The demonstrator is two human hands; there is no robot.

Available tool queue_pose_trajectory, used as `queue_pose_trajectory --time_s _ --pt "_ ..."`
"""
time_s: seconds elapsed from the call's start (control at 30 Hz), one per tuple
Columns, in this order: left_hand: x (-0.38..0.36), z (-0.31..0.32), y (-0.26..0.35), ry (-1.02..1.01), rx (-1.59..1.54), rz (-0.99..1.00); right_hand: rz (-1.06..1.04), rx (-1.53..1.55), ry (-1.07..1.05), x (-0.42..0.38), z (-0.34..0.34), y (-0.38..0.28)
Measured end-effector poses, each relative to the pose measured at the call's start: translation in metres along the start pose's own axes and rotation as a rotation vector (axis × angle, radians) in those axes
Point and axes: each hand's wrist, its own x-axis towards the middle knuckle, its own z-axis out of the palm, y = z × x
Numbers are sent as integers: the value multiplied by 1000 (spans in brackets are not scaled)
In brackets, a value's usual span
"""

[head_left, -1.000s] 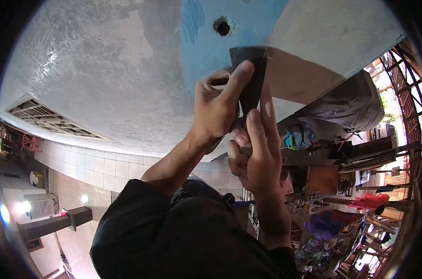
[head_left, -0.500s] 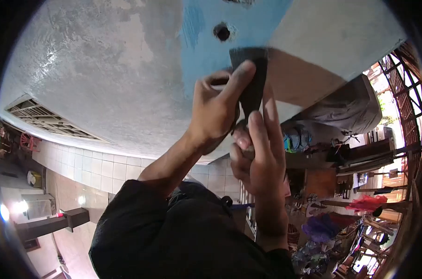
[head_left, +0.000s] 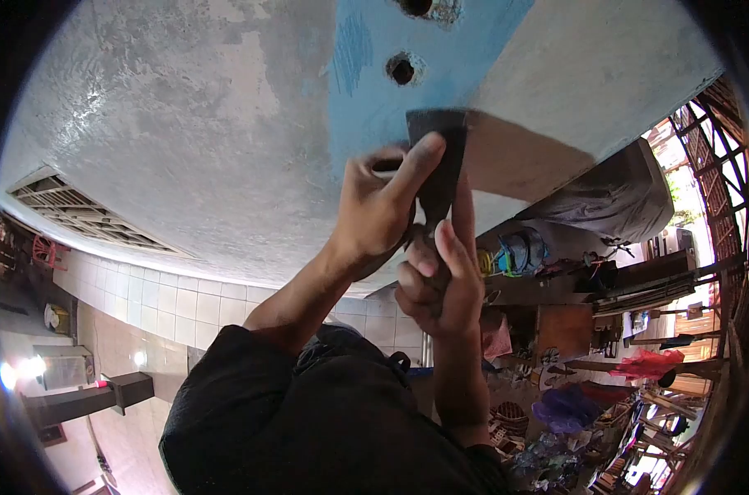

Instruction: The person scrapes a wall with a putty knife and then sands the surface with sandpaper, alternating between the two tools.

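Observation:
A dark, broad-bladed putty knife (head_left: 446, 169) lies against the painted wall (head_left: 226, 140), its wide edge on the blue strip (head_left: 374, 82) just below a round hole (head_left: 401, 69). My left hand (head_left: 378, 198) grips the blade, thumb stretched along its face; some of its fingers are hidden behind. Lower down, my right hand (head_left: 444, 285) is wrapped round the handle, with one finger reaching up along the blade's side. Most of the handle is covered by that hand.
A second hole (head_left: 417, 7) opens at the top of the wall. To the left is a vent grille (head_left: 94, 206) above white tiles (head_left: 172, 301). A covered bulky object (head_left: 614, 194) and a wooden cabinet (head_left: 562, 332) stand at right, near clutter and a purple bag (head_left: 566, 408).
Both hands and the putty knife have slid a little down the wall, toward my body. More of the upper hole shows as the view has shifted slightly.

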Motion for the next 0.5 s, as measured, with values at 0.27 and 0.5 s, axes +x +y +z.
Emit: queue_pose_trajectory --time_s 0.27,0.5 --pt "2 2 13 -13 -5 -21 25 -126 73 6 18 -17" --pt "3 0 11 -17 -49 -53 49 -196 98 1 26 -24"
